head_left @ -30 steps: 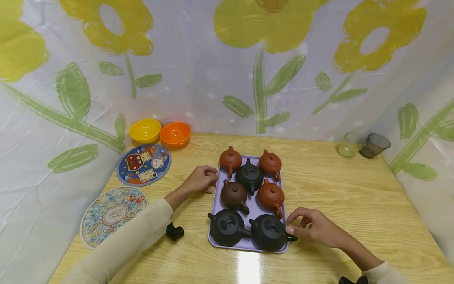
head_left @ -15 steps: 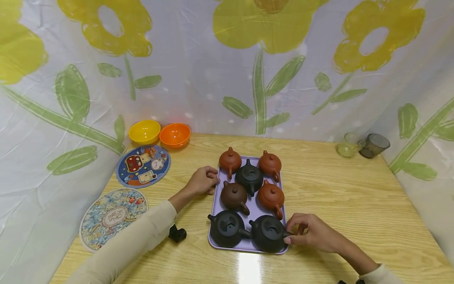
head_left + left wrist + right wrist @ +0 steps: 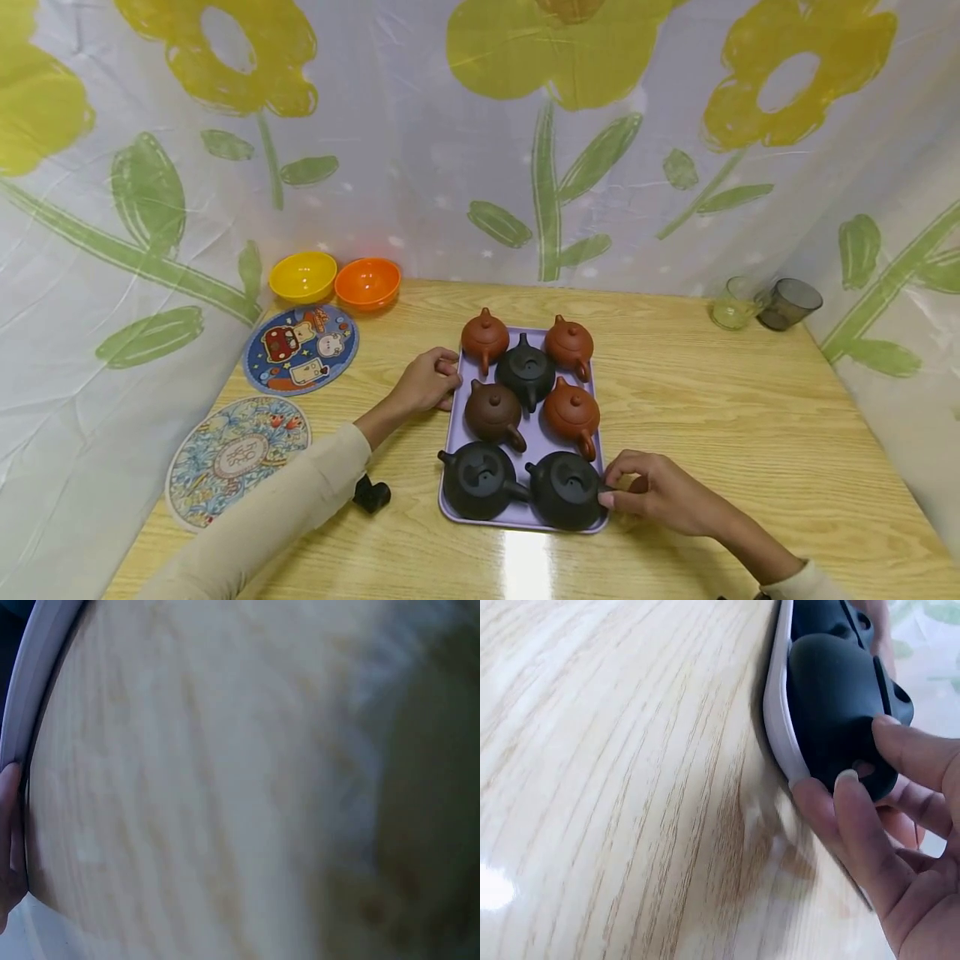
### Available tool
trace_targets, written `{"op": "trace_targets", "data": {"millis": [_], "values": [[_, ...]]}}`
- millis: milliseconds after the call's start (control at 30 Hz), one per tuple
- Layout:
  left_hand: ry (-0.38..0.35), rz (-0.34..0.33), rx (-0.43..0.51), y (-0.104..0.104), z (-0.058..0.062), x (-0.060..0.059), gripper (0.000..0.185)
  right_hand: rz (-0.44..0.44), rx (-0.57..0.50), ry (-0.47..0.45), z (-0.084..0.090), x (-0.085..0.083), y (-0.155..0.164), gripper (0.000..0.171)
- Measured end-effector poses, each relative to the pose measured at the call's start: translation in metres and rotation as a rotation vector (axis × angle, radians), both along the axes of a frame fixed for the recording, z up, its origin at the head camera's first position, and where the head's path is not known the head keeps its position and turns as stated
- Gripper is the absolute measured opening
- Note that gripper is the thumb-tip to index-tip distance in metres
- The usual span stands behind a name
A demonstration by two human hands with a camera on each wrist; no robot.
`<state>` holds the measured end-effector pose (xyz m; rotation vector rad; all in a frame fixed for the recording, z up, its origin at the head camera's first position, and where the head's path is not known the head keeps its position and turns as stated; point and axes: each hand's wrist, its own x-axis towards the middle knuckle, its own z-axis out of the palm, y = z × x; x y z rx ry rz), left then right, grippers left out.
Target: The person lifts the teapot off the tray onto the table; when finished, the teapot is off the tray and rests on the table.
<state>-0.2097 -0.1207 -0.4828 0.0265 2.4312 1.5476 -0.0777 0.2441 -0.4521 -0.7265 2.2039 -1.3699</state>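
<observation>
A lilac tray [image 3: 531, 429] holds several teapots in black, reddish clay and dark brown. My left hand [image 3: 427, 383] grips the tray's left rim with bent fingers; the left wrist view catches only fingertips [image 3: 10, 817] against that rim. At the front right corner sits a black teapot [image 3: 566, 492], whose handle my right hand [image 3: 652, 492] pinches. The right wrist view has the thumb on top of the handle of this black teapot [image 3: 836, 682], with a finger touching the tray rim [image 3: 780, 727]. Another black teapot [image 3: 478, 482] stands beside it at front left.
A yellow bowl [image 3: 303, 277] and an orange bowl [image 3: 367, 283] stand at back left. Two round mats, one blue [image 3: 302, 350] and one floral [image 3: 240, 458], lie left of the tray. A clear glass cup [image 3: 731, 310] and a dark glass [image 3: 790, 303] are at back right.
My right hand has moved in to the front right teapot's handle and taken hold of it. My left hand has shifted slightly against the tray. The teapots have stayed put.
</observation>
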Motion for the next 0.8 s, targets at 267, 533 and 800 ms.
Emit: {"op": "trace_targets", "data": {"millis": [267, 533, 800], "values": [[0.002, -0.009, 0.015, -0.0011, -0.0016, 0.0011, 0.039, -0.061, -0.003, -0.172, 0.0024, 0.0037, -0.0002, 0.013], [-0.003, -0.018, 0.024, -0.0009, -0.0024, 0.0007, 0.040, -0.081, 0.007, -0.197, 0.0033, 0.0043, 0.0006, 0.016], [-0.011, 0.000, 0.019, -0.0012, -0.0055, -0.0005, 0.040, -0.095, 0.015, -0.206, 0.0069, 0.0052, -0.0016, 0.018]]}}
